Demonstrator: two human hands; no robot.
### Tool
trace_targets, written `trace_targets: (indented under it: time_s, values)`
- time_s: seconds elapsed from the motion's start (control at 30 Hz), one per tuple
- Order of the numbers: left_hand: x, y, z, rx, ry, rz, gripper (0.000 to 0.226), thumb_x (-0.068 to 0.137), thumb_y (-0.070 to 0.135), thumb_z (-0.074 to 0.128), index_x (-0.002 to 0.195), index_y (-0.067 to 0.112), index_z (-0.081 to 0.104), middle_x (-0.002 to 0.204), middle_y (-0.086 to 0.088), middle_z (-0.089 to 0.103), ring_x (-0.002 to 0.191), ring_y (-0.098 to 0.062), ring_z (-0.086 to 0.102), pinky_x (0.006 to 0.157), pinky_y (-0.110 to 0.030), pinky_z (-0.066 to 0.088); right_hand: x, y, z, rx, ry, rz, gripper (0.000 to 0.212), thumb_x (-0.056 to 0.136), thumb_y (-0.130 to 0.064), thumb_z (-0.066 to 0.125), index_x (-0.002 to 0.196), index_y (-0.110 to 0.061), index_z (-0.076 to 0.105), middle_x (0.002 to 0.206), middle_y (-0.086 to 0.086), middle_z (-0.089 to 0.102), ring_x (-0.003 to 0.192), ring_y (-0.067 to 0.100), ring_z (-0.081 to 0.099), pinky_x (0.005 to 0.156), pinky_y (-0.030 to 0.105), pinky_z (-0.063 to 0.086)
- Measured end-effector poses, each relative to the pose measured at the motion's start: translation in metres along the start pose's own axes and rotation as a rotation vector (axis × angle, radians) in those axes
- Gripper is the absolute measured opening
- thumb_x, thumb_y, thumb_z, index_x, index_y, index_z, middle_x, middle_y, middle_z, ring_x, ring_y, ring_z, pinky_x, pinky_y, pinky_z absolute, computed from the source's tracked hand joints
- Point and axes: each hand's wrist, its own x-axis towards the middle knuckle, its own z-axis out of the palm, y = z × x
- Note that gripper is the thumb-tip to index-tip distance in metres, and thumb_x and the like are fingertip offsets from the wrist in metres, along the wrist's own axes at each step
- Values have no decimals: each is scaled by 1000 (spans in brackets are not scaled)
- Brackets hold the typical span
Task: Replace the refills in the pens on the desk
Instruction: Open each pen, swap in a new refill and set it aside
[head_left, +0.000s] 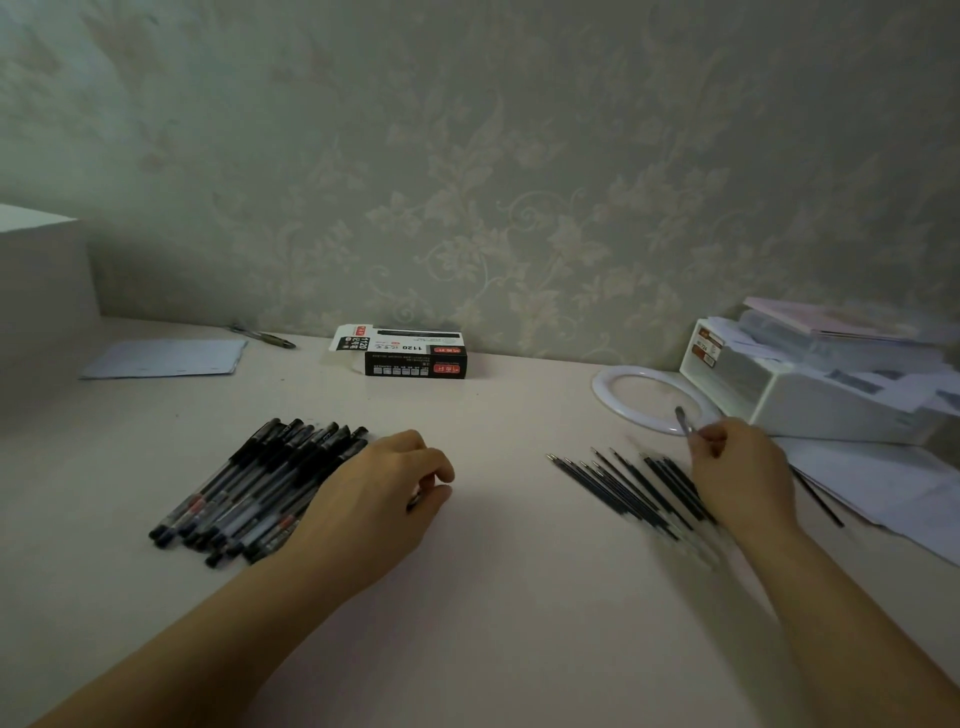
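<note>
One refill (684, 422) pinched by right hand (743, 475); left hand (384, 499) curled beside pens (260, 488).

"1120" on pen box (410, 353), apparently upside-down

Single head-worn wide-angle view, looking forward and down across the desk (493, 519) toward the papered wall (519, 156). Close over both forearms, left hand (384, 493) and right hand (743, 473) at mid-frame. Strong wide-angle bending at the edges. No second view to share any part of the scene.
</note>
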Motion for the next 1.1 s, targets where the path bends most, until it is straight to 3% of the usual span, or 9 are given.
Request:
trace_targets:
  time_s: [0.07, 0.13, 0.2, 0.27, 0.47, 0.6, 0.7, 0.9, 1.1]
  values:
    - [1, 1, 0, -4, 27, 10, 15, 92, 33, 58, 104, 30, 67, 89, 18, 52, 70, -3, 54, 62, -16, 45, -1, -19, -7, 212, 40, -45, 8, 96, -20, 59, 96, -15, 64, 91, 1, 64, 80, 19, 60, 69, 29, 45]
    - [1, 2, 2, -2, 52, 20, 18, 93, 39, 55, 102, 30, 67, 88, 18, 53, 70, -1, 51, 62, -13, 42, -9, -44, -7, 619, -73, 46, 9, 96, -20, 60, 93, -18, 68, 79, -10, 63, 69, 5, 57, 63, 19, 43]
    - [1, 2, 5, -5, 69, 23, 25, 92, 47, 50, 98, 30, 68, 85, 16, 54, 69, -2, 49, 62, -16, 42, -25, -67, 4, 1068, -290, 208, 13, 97, -12, 57, 90, -10, 68, 70, -4, 60, 53, 3, 48, 52, 13, 42]
    - [1, 2, 5, -16, 73, 16, 39, 90, 57, 41, 94, 30, 68, 80, 15, 54, 68, -3, 48, 62, -17, 40, -44, -80, 20, 1275, -460, 296, 13, 97, -5, 54, 89, -3, 64, 72, 5, 61, 51, 6, 50, 49, 13, 45]
    - [2, 4, 6, -38, 56, 20, 64, 83, 72, 23, 103, 29, 66, 84, 16, 59, 72, -3, 52, 62, -16, 39, -76, -90, 50, 1294, -770, 209, 14, 97, -1, 53, 103, 8, 60, 96, 23, 70, 82, 22, 72, 71, 23, 57]
    - [3, 7, 9, -57, -7, 68, 40, 91, 58, 41, 110, 30, 63, 88, 15, 61, 72, -3, 52, 64, -22, 44, -77, -89, 49, 1274, -842, 52, 8, 90, -8, 63, 95, -5, 67, 92, 14, 71, 86, 21, 71, 79, 27, 57]
    - [4, 6, 10, -44, -31, 86, 24, 97, 39, 45, 111, 27, 61, 93, 11, 58, 77, -8, 54, 68, -35, 48, -78, -87, 51, 1123, -759, -13, 16, 85, -27, 68, 95, -15, 72, 85, 6, 70, 77, 15, 64, 76, 25, 53]
    - [3, 7, 10, -42, -55, 102, 14, 97, 40, 41, 104, 32, 50, 92, 14, 57, 78, -7, 53, 67, -35, 48, -78, -84, 55, 1055, -730, -83, 6, 90, -15, 68, 91, -17, 73, 79, 8, 72, 68, 12, 64, 65, 17, 50]
    - [2, 9, 7, 199, 10, 96, 32, 92, 57, 27, 89, 32, 46, 54, 14, 38, 53, -8, 40, 42, -23, 26, -80, -86, 54, 1016, -761, -167, 9, 92, -16, 66, 86, -17, 72, 75, 7, 71, 64, 11, 62, 63, 18, 50]
